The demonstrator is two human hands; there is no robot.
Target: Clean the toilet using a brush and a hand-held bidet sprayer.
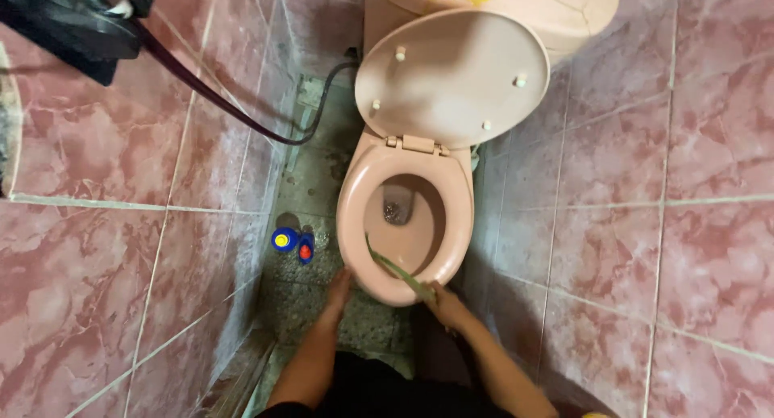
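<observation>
Pink-tiled bathroom, right hand (447, 303) grasping green brush (397, 270) in toilet (451, 224), left hand (339, 290) released, touching rim

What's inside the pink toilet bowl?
Inside the toilet bowl you can see the drain hole and the end of a green brush that the right hand holds. The brush head is too blurred to make out.

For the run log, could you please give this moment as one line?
right hand: holds green brush in toilet bowl | left hand: at rim | lid: up
</observation>
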